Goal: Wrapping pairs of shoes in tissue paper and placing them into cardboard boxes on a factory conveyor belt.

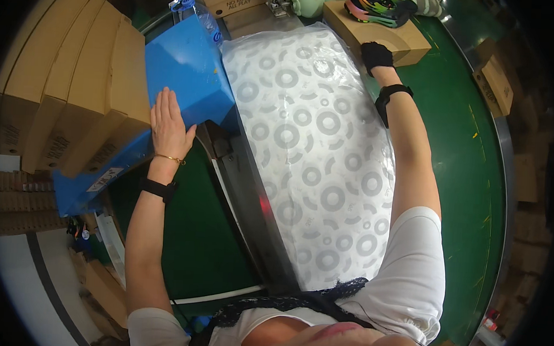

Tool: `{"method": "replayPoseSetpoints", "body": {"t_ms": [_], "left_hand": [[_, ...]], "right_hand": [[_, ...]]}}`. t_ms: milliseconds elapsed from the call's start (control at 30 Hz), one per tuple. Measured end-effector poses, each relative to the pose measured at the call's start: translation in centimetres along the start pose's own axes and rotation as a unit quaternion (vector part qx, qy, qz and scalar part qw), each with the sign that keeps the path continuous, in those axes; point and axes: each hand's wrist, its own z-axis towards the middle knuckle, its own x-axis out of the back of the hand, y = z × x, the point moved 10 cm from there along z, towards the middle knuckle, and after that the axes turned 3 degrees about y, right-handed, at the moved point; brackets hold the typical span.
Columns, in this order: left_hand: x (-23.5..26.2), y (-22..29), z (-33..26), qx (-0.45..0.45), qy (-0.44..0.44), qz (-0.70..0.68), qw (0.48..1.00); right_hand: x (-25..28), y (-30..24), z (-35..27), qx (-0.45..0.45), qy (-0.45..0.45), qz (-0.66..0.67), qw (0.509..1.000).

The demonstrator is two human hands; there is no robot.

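A thick stack of white tissue paper printed with grey rings (315, 150) lies in front of me, wrapped in clear film. My left hand (168, 126) rests flat, fingers apart, on a blue plastic bin wall (185, 76). My right hand (376, 55), in a black glove, reaches to the far end of the paper stack and touches the edge of an open tan shoe box (382, 34). A colourful sports shoe (380, 7) sits on that box. Both wrists wear black bands.
Flattened tan cardboard boxes (71, 77) stand stacked in the blue bin at left. A green conveyor belt (470, 138) curves past on the right, with more tan boxes (496, 83) beyond it. A dark metal rail (245, 190) runs beside the paper.
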Motion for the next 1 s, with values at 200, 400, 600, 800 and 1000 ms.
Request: {"method": "replayPoseSetpoints", "body": {"t_ms": [200, 400, 600, 800, 1000], "left_hand": [[0.0, 0.3, 0.2, 0.001, -0.002, -0.003, 1.0], [0.6, -0.1, 0.0, 0.009, -0.004, 0.03, 0.999], [0.4, 0.4, 0.2, 0.004, -0.006, 0.038, 0.999], [-0.3, 0.8, 0.5, -0.002, -0.02, 0.038, 0.999], [-0.1, 0.4, 0.1, 0.014, -0.036, 0.047, 0.998]], "right_hand": [[-0.3, 12.0, -8.0, -0.092, 0.023, -0.038, 0.995], [3.0, 16.0, -14.2, -0.252, 0.084, -0.018, 0.964], [-9.1, 15.0, -16.4, -0.599, 0.039, 0.672, 0.433], [-12.4, 17.3, -13.4, -0.58, 0.177, 0.758, 0.239], [-10.2, 21.0, -19.2, -0.594, 0.252, 0.715, 0.269]]}}
